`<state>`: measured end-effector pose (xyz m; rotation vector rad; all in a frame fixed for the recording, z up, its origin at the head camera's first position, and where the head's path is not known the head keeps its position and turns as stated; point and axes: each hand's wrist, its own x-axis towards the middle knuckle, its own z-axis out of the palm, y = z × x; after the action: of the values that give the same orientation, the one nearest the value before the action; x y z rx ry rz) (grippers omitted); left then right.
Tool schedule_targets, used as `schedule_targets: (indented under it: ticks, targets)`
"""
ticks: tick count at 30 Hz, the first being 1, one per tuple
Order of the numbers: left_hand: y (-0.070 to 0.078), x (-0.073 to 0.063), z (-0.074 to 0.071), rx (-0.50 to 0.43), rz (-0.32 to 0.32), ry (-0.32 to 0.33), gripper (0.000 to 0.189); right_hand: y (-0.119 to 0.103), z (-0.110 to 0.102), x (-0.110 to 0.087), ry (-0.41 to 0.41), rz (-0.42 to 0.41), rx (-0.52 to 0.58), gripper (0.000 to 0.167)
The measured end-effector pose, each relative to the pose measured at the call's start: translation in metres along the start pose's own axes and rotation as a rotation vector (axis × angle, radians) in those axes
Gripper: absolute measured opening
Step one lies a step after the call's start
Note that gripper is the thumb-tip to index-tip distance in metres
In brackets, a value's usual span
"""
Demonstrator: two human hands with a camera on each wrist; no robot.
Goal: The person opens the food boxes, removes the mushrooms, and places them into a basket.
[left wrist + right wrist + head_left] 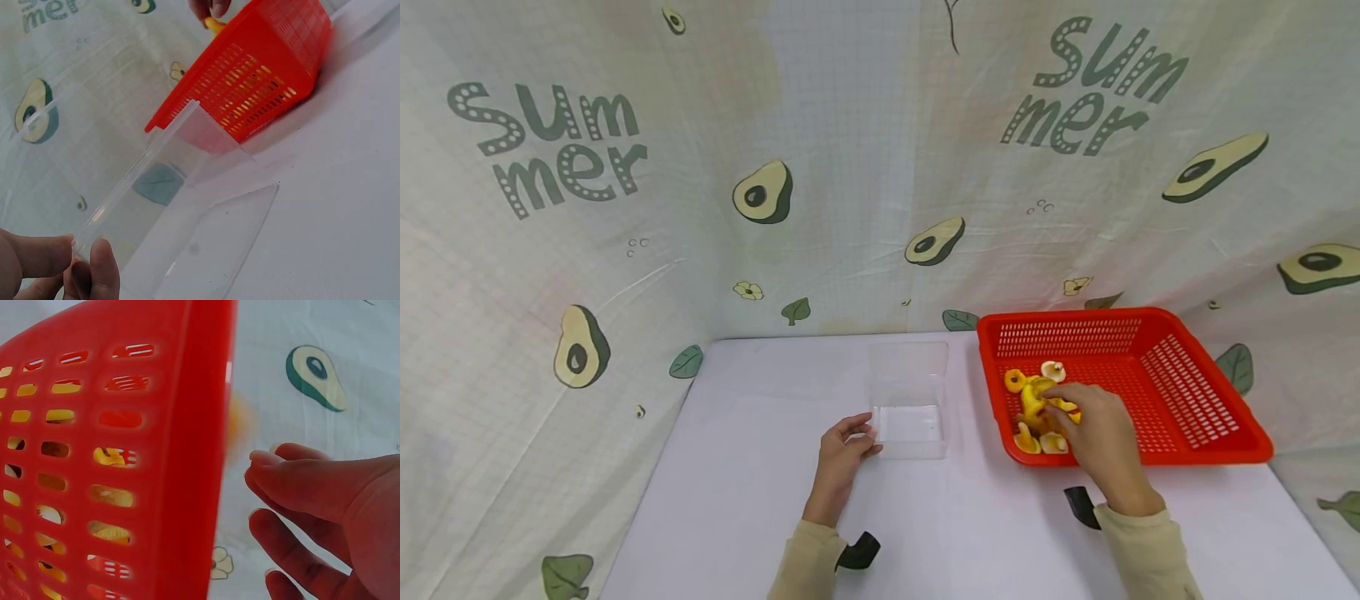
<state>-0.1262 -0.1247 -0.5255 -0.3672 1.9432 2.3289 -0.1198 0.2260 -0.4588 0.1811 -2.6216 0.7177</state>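
Observation:
My left hand (pixel 844 458) is at the left side of a clear plastic box (pixel 911 450), its thumb and fingers pinching the rim. The left wrist view shows this grip at one corner of the box. Over the left part of a red basket (pixel 1210 457) hangs my right hand (pixel 1101 437), with thumb and index finger bent and a gap between their tips. Below those fingertips lies a pile of small yellow and white pieces (pixel 1036 408), one like a ring (pixel 1015 381). Their exact kind is unclear. In the right wrist view, nothing shows between the fingers (pixel 300 487).
A white cloth covers the table (pixel 760 400). Behind it hangs a curtain (pixel 850 108) printed with avocados and lettering. The basket stands right of the box, with a narrow strip of table between them. Black curved pieces (pixel 859 552) stick out by both wrists.

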Motion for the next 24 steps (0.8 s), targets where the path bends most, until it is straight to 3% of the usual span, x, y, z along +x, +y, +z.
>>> schedule_targets:
  ticks: [19, 24]
  targets:
    - [0.0, 0.004, -0.006, -0.002, -0.017, -0.015, 0.043, 0.012, -0.009, -0.008, -0.059, 0.031, -0.054, 0.029]
    - [0.0, 0.002, -0.009, -0.002, -0.013, 0.007, 0.042, 0.018, -0.016, -0.011, -0.076, 0.045, -0.058, 0.03]
